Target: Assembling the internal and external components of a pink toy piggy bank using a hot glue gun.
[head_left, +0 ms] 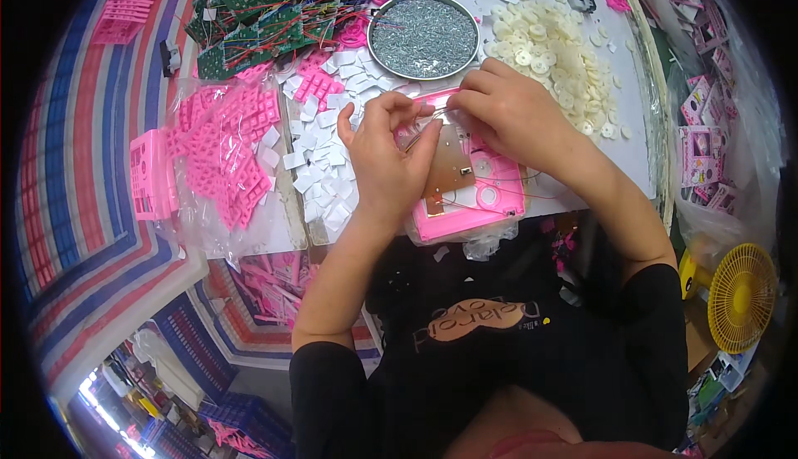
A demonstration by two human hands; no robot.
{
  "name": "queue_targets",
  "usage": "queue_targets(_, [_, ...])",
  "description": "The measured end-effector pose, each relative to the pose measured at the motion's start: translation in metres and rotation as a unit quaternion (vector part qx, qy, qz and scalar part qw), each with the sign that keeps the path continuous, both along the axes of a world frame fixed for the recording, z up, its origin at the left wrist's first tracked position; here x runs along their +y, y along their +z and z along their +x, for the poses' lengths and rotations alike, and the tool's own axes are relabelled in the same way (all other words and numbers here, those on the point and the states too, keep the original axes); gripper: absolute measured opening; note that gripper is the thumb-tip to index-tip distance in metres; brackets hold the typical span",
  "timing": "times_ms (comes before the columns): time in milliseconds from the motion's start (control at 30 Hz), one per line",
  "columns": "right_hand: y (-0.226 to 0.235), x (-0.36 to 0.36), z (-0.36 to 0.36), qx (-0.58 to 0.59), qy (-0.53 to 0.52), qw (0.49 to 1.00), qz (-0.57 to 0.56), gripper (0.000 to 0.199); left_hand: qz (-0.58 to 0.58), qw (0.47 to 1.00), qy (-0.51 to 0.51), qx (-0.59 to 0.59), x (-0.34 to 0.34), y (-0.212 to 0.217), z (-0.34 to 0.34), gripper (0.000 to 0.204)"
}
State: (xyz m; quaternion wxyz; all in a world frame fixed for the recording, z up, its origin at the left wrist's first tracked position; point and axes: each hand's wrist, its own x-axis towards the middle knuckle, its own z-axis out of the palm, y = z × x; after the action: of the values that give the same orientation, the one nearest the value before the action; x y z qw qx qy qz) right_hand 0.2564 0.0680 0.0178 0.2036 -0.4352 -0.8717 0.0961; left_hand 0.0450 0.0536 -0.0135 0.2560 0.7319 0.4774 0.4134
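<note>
A pink plastic housing (432,224) lies in front of me on a plastic bag, at the table's near edge. Inside it sits a brown circuit board (449,160), tilted, with thin red wires (478,201) trailing from its lower part. My left hand (382,151) is over the board's left side, thumb and fingers closed in a pinch around something slim that I cannot make out. At the housing's far end my right hand (511,114) is closed too, fingertips together beside a thin wire; its grip is partly hidden. The hands' fingertips nearly meet.
A round tin of small screws (424,37) stands beyond the housing. White square pads (328,168) and pink keypads (224,143) lie left. Green circuit boards (266,18) are piled far left. Cream discs (544,43) spread right. A yellow fan (742,297) stands at lower right.
</note>
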Motion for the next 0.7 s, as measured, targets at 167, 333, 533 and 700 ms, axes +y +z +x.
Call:
queue_targets(167, [0.012,0.007,0.007,0.001,0.077,0.997,-0.001,0.029,0.025,0.999,-0.017,0.024,-0.003,-0.006,-0.006,0.013])
queue_targets(333, [0.013,0.010,0.009,-0.055,0.117,0.991,0.029,0.017,0.080,0.996,-0.015,0.026,0.000,-0.004,0.000,0.010])
queue_targets(533, [0.014,0.018,0.013,-0.087,0.126,0.988,-0.008,0.014,0.070,0.997,-0.012,0.019,0.001,-0.009,0.000,0.010])
queue_targets(700, [0.010,0.020,0.013,-0.074,0.139,0.987,-0.042,0.012,0.064,0.998,-0.022,0.019,0.000,-0.008,0.000,0.009])
